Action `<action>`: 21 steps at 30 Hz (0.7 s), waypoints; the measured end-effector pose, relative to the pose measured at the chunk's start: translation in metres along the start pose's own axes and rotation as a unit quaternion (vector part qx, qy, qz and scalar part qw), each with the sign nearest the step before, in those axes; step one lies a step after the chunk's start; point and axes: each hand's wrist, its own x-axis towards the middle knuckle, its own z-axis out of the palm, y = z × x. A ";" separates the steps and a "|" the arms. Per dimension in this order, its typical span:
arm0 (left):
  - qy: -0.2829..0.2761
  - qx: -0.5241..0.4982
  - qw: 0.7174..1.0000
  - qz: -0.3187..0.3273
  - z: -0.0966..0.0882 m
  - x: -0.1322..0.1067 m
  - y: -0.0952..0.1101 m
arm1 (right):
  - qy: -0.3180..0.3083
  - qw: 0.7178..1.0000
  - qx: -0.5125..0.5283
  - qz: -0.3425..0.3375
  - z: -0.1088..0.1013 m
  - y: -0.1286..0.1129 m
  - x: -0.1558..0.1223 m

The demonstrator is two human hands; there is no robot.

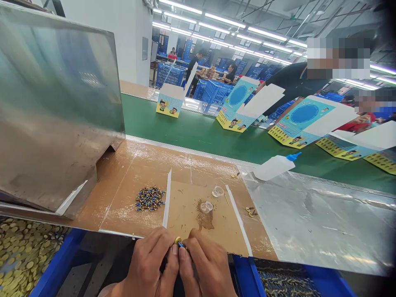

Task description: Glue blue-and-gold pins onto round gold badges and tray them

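Head camera, and both hands are right at the bottom middle of the frame! The left hand (148, 264) and right hand (208, 264) are closed in tight, their fingertips (175, 249) pinching a small gold disc (177, 240) with a blue piece showing beside it, just over the near edge of a brown cardboard sheet (123, 185). Straight ahead on that sheet sits a heap of little blue-and-gold pieces (149, 199), with two clear plastic caps (206, 207) by a brown smear (204, 220). Over to the right, a white squeeze bottle (274, 167) with a blue nozzle lies past the sheet's far corner. Lower left, a blue bin (58, 264) brims with loose gold discs (21, 255). Farther out, printed cartons (236, 105) stand on a green conveyor belt (198, 140), and a co-worker (293, 80) in black stands upper right.
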 end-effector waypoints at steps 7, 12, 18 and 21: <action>0.045 -0.018 0.999 0.019 -0.009 -0.016 -0.002 | 0.014 0.985 -0.151 -0.080 -0.015 -0.011 0.005; 0.088 -0.010 0.995 0.044 -0.012 -0.007 0.002 | 0.003 0.981 -0.172 -0.094 -0.024 -0.015 0.007; 0.099 -0.003 0.994 0.038 -0.011 -0.005 0.003 | 0.004 0.982 -0.157 -0.105 -0.016 -0.014 0.009; 0.114 0.006 0.993 0.033 -0.009 -0.007 0.004 | 0.013 0.986 -0.140 -0.092 -0.011 -0.014 0.010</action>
